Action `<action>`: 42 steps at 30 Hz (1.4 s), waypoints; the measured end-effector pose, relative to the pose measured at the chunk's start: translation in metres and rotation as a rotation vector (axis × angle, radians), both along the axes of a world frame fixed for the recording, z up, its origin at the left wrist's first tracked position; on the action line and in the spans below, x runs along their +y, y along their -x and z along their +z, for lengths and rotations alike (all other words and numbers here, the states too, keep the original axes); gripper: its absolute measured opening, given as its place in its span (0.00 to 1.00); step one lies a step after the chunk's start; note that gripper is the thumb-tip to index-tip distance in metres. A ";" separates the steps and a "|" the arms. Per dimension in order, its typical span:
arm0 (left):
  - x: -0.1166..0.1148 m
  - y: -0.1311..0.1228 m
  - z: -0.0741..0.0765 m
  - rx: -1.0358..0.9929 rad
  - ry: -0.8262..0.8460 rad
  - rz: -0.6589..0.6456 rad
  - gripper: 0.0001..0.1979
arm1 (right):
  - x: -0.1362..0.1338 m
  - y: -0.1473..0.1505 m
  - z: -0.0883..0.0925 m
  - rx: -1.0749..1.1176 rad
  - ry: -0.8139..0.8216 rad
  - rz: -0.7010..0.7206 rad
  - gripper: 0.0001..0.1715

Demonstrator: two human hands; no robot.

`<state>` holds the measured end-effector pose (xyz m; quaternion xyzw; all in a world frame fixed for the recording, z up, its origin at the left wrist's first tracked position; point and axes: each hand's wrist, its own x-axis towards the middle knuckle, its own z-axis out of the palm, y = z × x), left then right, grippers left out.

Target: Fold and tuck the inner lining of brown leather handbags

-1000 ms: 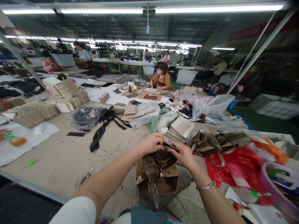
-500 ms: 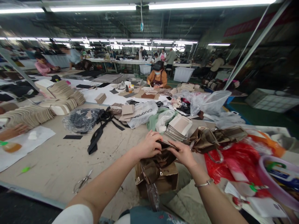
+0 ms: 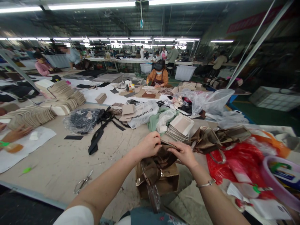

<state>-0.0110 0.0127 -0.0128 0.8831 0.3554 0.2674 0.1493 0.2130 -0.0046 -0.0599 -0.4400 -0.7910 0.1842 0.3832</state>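
Note:
A brown bag (image 3: 151, 168) with a zip pull and metal fittings rests over a cardboard box (image 3: 172, 181) in front of me. My left hand (image 3: 150, 144) is closed on the bag's far upper edge, its fingers curled in. Across from it, my right hand (image 3: 182, 153) pinches the same edge between thumb and fingers. A plastic-wrapped strap (image 3: 153, 197) hangs from the near side. Just beyond my hands lies a stack of beige panels (image 3: 180, 126). More brown bag pieces (image 3: 206, 139) lie to the right of my right hand.
Scissors (image 3: 83, 182) lie left of my left forearm. Black straps (image 3: 96, 137) and a plastic-wrapped bundle (image 3: 82, 120) sit farther off. At right are a red plastic bag (image 3: 234, 159) and a purple basin (image 3: 267, 175). A co-worker's hand (image 3: 18, 134) rests at far left.
My left hand's fingers have curled in more tightly at the bag's edge. The right hand stays nearly in place. At far left, the co-worker's hand has shifted slightly.

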 end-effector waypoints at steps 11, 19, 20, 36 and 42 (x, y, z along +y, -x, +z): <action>0.008 0.002 -0.009 -0.046 0.004 -0.009 0.05 | 0.002 -0.001 -0.001 0.013 0.019 0.018 0.12; 0.003 0.003 -0.002 0.105 -0.011 -0.042 0.10 | 0.003 -0.001 -0.004 0.016 0.033 0.022 0.12; 0.003 0.001 -0.002 0.124 -0.015 -0.037 0.08 | 0.003 -0.002 -0.004 0.012 0.031 0.024 0.12; 0.001 0.003 0.000 0.138 -0.047 -0.057 0.10 | 0.005 -0.001 -0.003 -0.019 0.003 0.018 0.12; 0.004 -0.004 -0.006 0.187 -0.094 -0.021 0.06 | 0.003 -0.001 -0.002 -0.022 0.009 -0.001 0.10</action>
